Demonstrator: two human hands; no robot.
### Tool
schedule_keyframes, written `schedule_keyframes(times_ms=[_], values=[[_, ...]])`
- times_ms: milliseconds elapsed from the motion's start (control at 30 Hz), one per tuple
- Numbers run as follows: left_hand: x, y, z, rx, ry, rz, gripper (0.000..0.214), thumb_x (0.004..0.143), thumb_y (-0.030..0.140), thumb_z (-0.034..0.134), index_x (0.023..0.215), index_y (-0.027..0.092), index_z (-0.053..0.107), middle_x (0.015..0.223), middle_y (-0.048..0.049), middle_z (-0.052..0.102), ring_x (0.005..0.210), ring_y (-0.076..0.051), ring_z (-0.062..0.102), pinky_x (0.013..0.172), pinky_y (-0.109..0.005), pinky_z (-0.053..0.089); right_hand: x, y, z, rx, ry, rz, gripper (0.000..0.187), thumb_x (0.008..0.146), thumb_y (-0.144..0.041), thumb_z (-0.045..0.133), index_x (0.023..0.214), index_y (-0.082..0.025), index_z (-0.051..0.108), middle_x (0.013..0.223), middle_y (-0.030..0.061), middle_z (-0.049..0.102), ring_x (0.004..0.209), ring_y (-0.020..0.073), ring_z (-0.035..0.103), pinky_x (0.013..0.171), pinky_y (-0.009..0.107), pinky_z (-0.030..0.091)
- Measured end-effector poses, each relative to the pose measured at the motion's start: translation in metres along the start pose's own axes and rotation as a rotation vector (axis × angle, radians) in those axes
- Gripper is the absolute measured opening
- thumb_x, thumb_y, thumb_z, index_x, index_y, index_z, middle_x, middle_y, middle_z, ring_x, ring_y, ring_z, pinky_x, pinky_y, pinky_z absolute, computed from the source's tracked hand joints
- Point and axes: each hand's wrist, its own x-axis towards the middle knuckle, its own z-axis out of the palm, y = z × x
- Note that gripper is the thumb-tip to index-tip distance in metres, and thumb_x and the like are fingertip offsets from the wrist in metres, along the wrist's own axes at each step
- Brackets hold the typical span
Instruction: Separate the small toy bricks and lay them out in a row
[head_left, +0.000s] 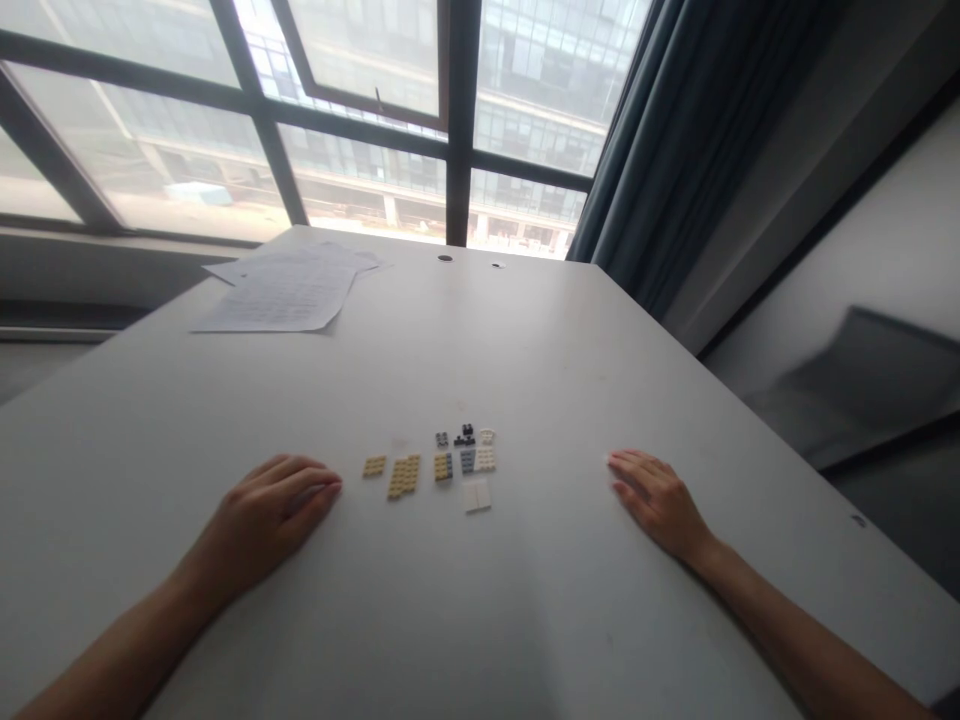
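Several small building-brick plates lie in a loose cluster on the white table (525,340). A tan plate (374,466) and a larger tan plate (404,476) sit on the left of the cluster. A tan-and-grey piece (443,466), a grey-and-cream piece (477,459) and a white tile (477,495) lie to the right. Tiny dark pieces (463,436) lie behind them. My left hand (274,510) rests flat on the table, fingers stretched toward the tan plate, holding nothing. My right hand (654,498) lies flat and open, well right of the cluster.
Printed paper sheets (289,288) lie at the table's far left. Two small round holes (445,258) sit near the far edge. Behind the table is a large window, with a dark curtain (675,150) at the right. The table's right edge drops off beside a wall.
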Motion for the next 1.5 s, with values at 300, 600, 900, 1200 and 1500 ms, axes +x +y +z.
schedule_keyframes(times_ms=[300, 600, 900, 1200, 1500], values=[[-0.002, 0.0, -0.001, 0.0, -0.01, 0.019, 0.018, 0.085, 0.033, 0.054, 0.085, 0.022, 0.068, 0.088, -0.0047, 0.069, 0.086, -0.02, 0.062, 0.078, -0.03, 0.049, -0.002, 0.002, 0.002, -0.02, 0.105, 0.01, 0.032, 0.092, -0.034, 0.048, 0.118, -0.018, 0.059, 0.121, 0.0118, 0.062, 0.115, 0.026, 0.056, 0.097, 0.047, 0.045], [-0.003, 0.002, -0.002, -0.004, -0.013, 0.015, 0.018, 0.085, 0.033, 0.053, 0.084, 0.024, 0.068, 0.088, -0.0053, 0.069, 0.084, -0.021, 0.062, 0.077, -0.033, 0.05, 0.041, -0.118, 0.017, 0.108, -0.089, -0.138, 0.056, 0.091, -0.047, 0.048, 0.134, -0.012, 0.047, 0.134, 0.0177, 0.052, 0.126, 0.0279, 0.046, 0.105, 0.046, 0.04], [-0.002, 0.002, -0.001, -0.005, -0.009, 0.013, 0.019, 0.085, 0.034, 0.053, 0.083, 0.024, 0.069, 0.087, -0.0051, 0.069, 0.083, -0.02, 0.063, 0.076, -0.031, 0.05, 0.078, -0.181, 0.044, 0.122, -0.272, -0.209, 0.084, 0.088, -0.065, 0.038, 0.138, 0.002, 0.04, 0.142, 0.026, 0.04, 0.136, 0.0332, 0.032, 0.113, 0.045, 0.028], [-0.004, 0.0, -0.003, 0.009, -0.062, 0.0, 0.021, 0.086, 0.039, 0.054, 0.085, 0.023, 0.068, 0.09, -0.0034, 0.069, 0.087, -0.02, 0.061, 0.08, -0.03, 0.05, 0.077, -0.17, 0.043, 0.116, -0.301, -0.195, 0.086, 0.085, -0.067, 0.041, 0.136, 0.003, 0.042, 0.141, 0.0264, 0.042, 0.135, 0.0338, 0.034, 0.113, 0.044, 0.028], [-0.004, -0.004, -0.001, 0.032, -0.068, -0.009, 0.023, 0.086, 0.043, 0.053, 0.085, 0.026, 0.068, 0.091, -0.0007, 0.069, 0.089, -0.02, 0.061, 0.081, -0.03, 0.049, 0.06, -0.067, 0.016, -0.019, -0.257, -0.099, 0.073, 0.089, -0.063, 0.04, 0.134, -0.007, 0.048, 0.139, 0.0208, 0.047, 0.131, 0.0305, 0.042, 0.111, 0.05, 0.031]])
